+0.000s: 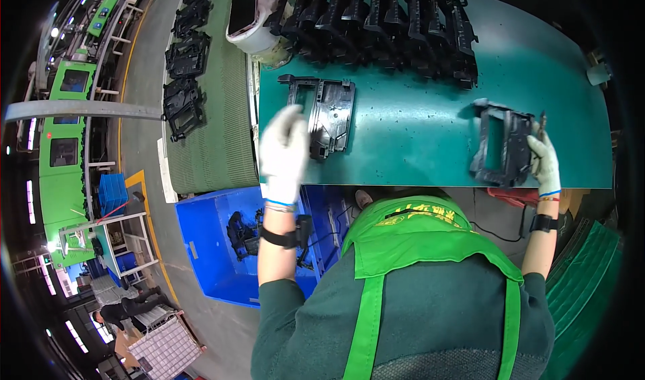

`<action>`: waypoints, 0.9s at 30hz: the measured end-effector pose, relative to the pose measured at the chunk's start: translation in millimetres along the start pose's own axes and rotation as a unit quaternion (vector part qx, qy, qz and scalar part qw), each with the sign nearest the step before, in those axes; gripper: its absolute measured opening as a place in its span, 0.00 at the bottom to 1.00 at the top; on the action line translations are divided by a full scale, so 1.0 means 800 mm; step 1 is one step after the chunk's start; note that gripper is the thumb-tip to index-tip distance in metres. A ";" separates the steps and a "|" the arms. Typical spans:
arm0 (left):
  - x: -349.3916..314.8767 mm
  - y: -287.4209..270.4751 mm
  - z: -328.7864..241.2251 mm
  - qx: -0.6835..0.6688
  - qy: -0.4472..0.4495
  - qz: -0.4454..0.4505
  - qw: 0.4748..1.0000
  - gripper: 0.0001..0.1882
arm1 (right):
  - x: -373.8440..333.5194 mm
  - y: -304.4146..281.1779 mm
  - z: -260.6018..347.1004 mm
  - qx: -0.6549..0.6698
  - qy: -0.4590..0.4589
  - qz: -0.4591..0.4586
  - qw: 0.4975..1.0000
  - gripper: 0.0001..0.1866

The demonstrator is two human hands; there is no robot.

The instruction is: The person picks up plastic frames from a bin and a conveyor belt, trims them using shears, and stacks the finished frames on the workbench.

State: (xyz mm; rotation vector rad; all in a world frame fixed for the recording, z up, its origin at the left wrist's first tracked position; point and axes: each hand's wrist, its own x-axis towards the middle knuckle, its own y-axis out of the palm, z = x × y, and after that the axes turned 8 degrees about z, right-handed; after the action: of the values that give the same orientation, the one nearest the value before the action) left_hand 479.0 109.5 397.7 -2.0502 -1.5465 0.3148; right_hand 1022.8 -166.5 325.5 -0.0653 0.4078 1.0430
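My left hand (284,153), in a white glove, is over the table's left edge and blurred by motion; its fingers cannot be made out. Close beside it a black plastic frame (330,115) lies on the green tabletop. At the right, my gloved right hand (547,164) grips the edge of a second black plastic frame (516,145), tilted near the table's front edge. A slim dark tool (543,123) sticks up from the same hand; its lower part is hidden by the fingers.
Several black frames stand in a row (376,27) along the table's back. More lie on the conveyor belt (215,111) at left. A phone (244,9) rests on a white tub (265,41). Below the belt, a blue bin (215,266) holds black parts. Another person (124,311) is far left.
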 end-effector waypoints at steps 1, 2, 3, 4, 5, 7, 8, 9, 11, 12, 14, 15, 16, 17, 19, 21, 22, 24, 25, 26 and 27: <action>0.010 -0.018 0.024 -0.076 -0.044 -0.033 0.996 0.22 | 0.008 -0.022 0.008 -0.030 0.012 -0.034 0.999 0.31; 0.021 -0.037 0.054 -0.074 -0.044 -0.034 0.996 0.22 | 0.014 -0.031 0.012 -0.061 0.024 -0.067 0.996 0.30; 0.034 -0.056 0.076 -0.029 -0.050 -0.008 0.998 0.25 | 0.019 -0.029 0.014 -0.060 0.023 -0.066 0.996 0.30; 0.043 -0.064 0.097 0.016 -0.056 0.018 0.998 0.28 | 0.024 -0.027 0.015 -0.183 -0.077 -0.139 0.970 0.29; 0.049 -0.060 0.099 0.014 -0.055 0.020 0.998 0.28 | 0.026 -0.025 0.017 -0.302 -0.174 -0.210 0.913 0.28; 0.061 -0.050 0.097 -0.131 -0.158 0.124 0.971 0.31 | 0.022 -0.002 0.025 -0.409 -0.264 -0.276 0.829 0.27; 0.061 -0.050 0.097 -0.199 -0.210 0.173 0.942 0.32 | 0.015 0.047 0.043 -0.423 -0.264 -0.257 0.828 0.27; 0.060 -0.051 0.097 -0.197 -0.210 0.171 0.942 0.32 | 0.009 0.096 0.056 -0.436 -0.264 -0.239 0.827 0.27; 0.060 -0.045 0.101 -0.337 -0.211 0.240 0.886 0.33 | -0.001 0.170 0.070 -0.493 -0.293 -0.114 0.811 0.28; 0.059 -0.046 0.101 -0.402 -0.210 0.267 0.850 0.34 | -0.007 0.211 0.076 -0.506 -0.314 -0.036 0.802 0.27; 0.055 -0.032 0.078 -0.435 -0.177 0.264 0.842 0.33 | -0.022 0.278 0.092 -0.548 -0.303 0.086 0.775 0.25; 0.047 -0.025 0.059 -0.468 -0.147 0.252 0.834 0.32 | -0.025 0.303 0.100 -0.574 -0.276 0.136 0.759 0.23; 0.039 -0.019 0.040 -0.499 -0.117 0.237 0.825 0.30 | -0.024 0.318 0.096 -0.588 -0.277 0.145 0.746 0.22; 0.030 -0.016 0.021 -0.497 -0.112 0.238 0.827 0.30 | -0.022 0.334 0.091 -0.602 -0.280 0.155 0.732 0.21; 0.016 0.002 -0.016 -0.342 -0.100 0.216 0.909 0.30 | -0.016 0.364 0.093 -0.602 -0.308 0.149 0.722 0.21; 0.005 0.016 -0.037 -0.262 -0.091 0.193 0.941 0.29 | -0.008 0.399 0.102 -0.601 -0.340 0.154 0.706 0.22; 0.002 0.023 -0.044 -0.193 -0.100 0.191 0.957 0.30 | -0.004 0.415 0.108 -0.608 -0.369 0.142 0.689 0.22; -0.002 0.040 -0.054 -0.053 -0.116 0.189 0.974 0.32 | 0.005 0.428 0.114 -0.617 -0.396 0.124 0.669 0.22; -0.002 0.049 -0.054 -0.055 -0.114 0.190 0.974 0.32 | 0.012 0.432 0.113 -0.626 -0.407 0.125 0.653 0.22; -0.004 0.054 -0.052 -0.040 -0.101 0.175 0.978 0.32 | 0.019 0.438 0.112 -0.633 -0.422 0.130 0.636 0.22; -0.005 0.059 -0.052 -0.024 -0.089 0.162 0.983 0.33 | 0.024 0.442 0.111 -0.640 -0.436 0.134 0.619 0.22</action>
State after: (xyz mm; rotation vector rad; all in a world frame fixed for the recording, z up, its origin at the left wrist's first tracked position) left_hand 536.6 85.3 405.8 -2.3674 -1.3252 0.6032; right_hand 756.8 50.6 449.5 -0.7649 -1.3446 1.3339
